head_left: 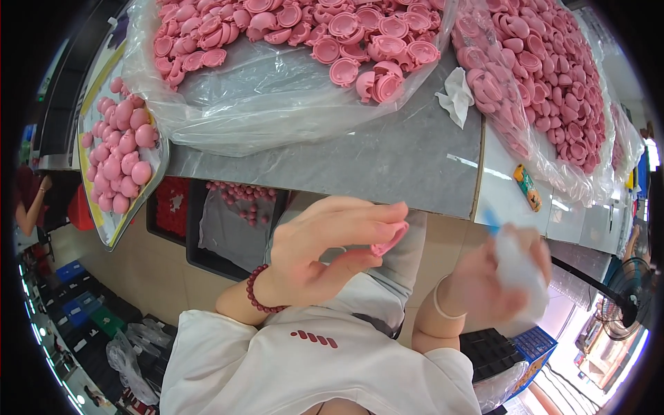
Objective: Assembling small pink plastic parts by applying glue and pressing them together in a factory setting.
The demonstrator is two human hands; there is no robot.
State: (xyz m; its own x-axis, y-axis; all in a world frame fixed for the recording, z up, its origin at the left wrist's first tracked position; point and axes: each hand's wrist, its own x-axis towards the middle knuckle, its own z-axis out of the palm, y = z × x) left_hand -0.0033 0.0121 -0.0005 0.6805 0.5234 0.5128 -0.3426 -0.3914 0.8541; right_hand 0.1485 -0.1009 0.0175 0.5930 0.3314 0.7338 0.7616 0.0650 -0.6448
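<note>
Between the thumb and fingers of my left hand is a pink plastic half shell, seen nearly edge-on. My right hand, smeared by motion, grips a whitish squeeze bottle with a blue tip pointing up and away. Both hands are in front of the grey table's near edge, and a gap separates the bottle from the shell. Beyond them, pink half shells lie loose on a clear plastic bag. Rounded pink pieces, apparently closed, are heaped on a yellow-edged tray at the left.
A second clear bag of pink half shells fills the right side. Near it lie a crumpled white tissue and a small yellow-green tube. Below the table stands a black bin with pink balls. A fan stands far right.
</note>
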